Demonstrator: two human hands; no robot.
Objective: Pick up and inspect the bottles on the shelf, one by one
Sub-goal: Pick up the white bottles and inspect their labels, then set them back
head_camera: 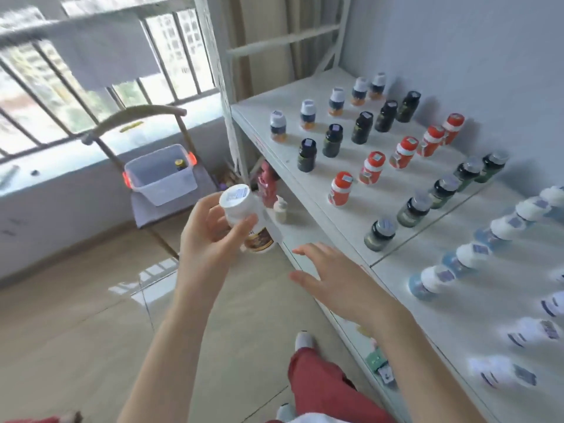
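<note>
Head view, live. Gripped in the left hand [210,239]: a white plastic bottle with a white cap and brown label [244,218], fingers and thumb curled round its body, cap tilted toward the camera. Held in the air just off the front edge of the white metal shelf [305,96], above the tiled floor [76,300].

Over that same front edge, the right hand [332,279], fingers straight and spread wide, holding nothing.

Standing upright on the shelf in slanting rows:
- white-capped bottles with orange bases [307,114] toward the rear left corner
- black bottles [361,127]
- red bottles with white collars [372,167]
- dark green bottles with black caps [414,209]
- pale blue bottles with white caps [467,254] toward the right edge

Nearer still on the right, blurred white bottles [531,331].

Off to the left, by the barred window [45,87]: a clear plastic bin with orange latches [161,181] on a grey seat [146,209], with a dark, yellow-capped bottle [180,164] inside.
</note>
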